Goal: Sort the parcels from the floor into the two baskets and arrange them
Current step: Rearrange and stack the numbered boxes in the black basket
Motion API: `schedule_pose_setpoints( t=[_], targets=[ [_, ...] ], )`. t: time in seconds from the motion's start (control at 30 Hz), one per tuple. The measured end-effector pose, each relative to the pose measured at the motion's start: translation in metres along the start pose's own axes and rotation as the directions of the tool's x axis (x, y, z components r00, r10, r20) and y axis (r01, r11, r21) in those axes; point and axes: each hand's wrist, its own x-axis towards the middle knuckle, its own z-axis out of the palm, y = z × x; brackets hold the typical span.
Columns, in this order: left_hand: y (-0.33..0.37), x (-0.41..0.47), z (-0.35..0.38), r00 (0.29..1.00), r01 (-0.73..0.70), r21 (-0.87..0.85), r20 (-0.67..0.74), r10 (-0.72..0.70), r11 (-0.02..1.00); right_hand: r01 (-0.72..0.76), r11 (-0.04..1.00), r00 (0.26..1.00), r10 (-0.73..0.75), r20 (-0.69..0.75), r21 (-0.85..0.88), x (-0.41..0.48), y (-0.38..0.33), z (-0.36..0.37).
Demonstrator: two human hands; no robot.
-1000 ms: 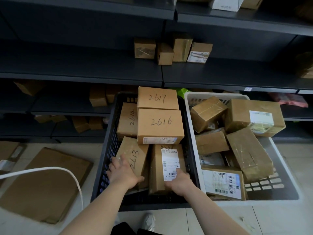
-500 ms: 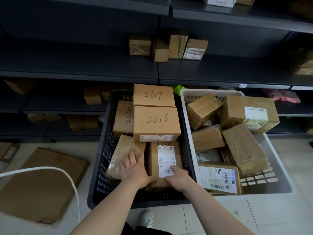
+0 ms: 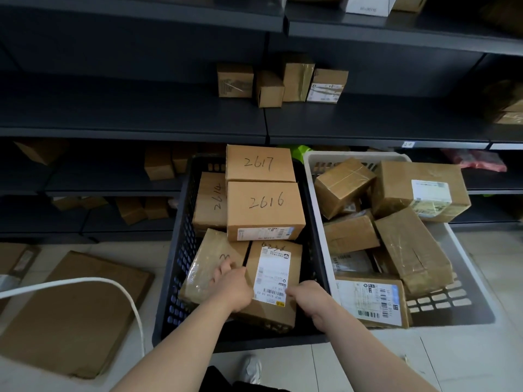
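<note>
Cardboard labelled parcel (image 3: pixel 278 258), black basket's (image 3: pixel 181 244) near end: right hand (image 3: pixel 308 298) clamps its edge, left hand's (image 3: pixel 233 288) straight fingers press the taped parcel (image 3: pixel 206 258), likely aligning them.

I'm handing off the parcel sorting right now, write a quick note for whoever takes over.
Left hand: over the gap between the taped parcel and the labelled parcel, grip unclear.
Right hand: holds the labelled parcel's near right edge.
Black basket: boxes 2617, 2616, 2614 lined up behind those two.
White basket: parcels piled loosely, tilted.
Done: both baskets hold parcels.
Left: settle the front two, tidy the white basket; flat cardboard lies on the floor, maybe a parcel.
</note>
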Motion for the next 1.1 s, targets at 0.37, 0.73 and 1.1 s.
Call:
schedule_pose_setpoints(
  t=[0.37, 0.73, 1.1],
  targets=[
    [0.018, -0.011, -0.035, 0.994, 0.070, -0.473, 0.110, -0.020, 0.878, 0.077, 0.988, 0.995, -0.067, -0.077, 0.136, -0.021, -0.023, -0.016],
    [0.021, -0.031, -0.040, 0.995, 0.096, -0.674, 0.090, -0.047, 0.733, 0.070, 0.983, 0.997, -0.066, -0.025, 0.168, -0.040, -0.030, -0.016],
    [0.027, -0.030, -0.047, 0.989, 0.144, -0.755, 0.086, -0.121, 0.640, 0.134, 0.979, 0.989, -0.122, -0.088, 0.156, -0.043, -0.046, -0.024]
  ],
)
